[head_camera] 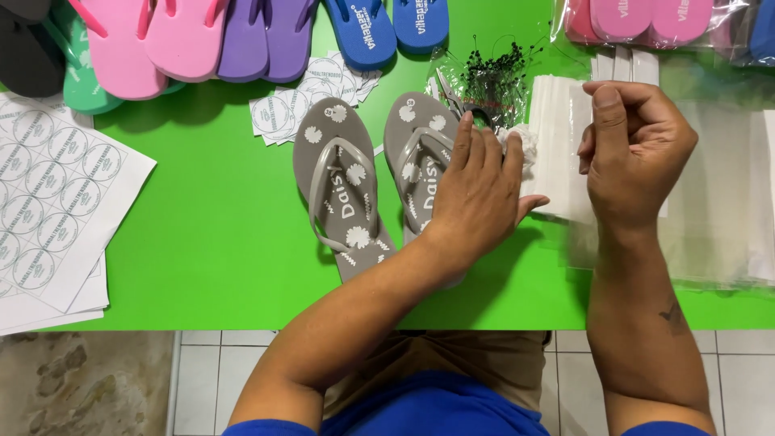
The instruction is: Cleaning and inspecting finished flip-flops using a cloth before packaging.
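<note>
Left hand (476, 190) on grey sandal (420, 153) | round-sticker sheets (56, 194) far left

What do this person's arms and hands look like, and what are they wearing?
Both arms are bare from the upper arm down, with short blue sleeves just showing at the bottom edge. The left hand and right hand wear no gloves, and no rings or watch are visible. The right forearm carries a small dark tattoo. Below the table edge, a blue shirt over tan trousers shows.

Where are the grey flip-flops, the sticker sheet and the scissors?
grey flip-flops (343, 190), head view, left sandal's sole.
sticker sheet (56, 186), head view, middle of the sheet.
scissors (454, 98), head view, blades near the pivot.
</note>
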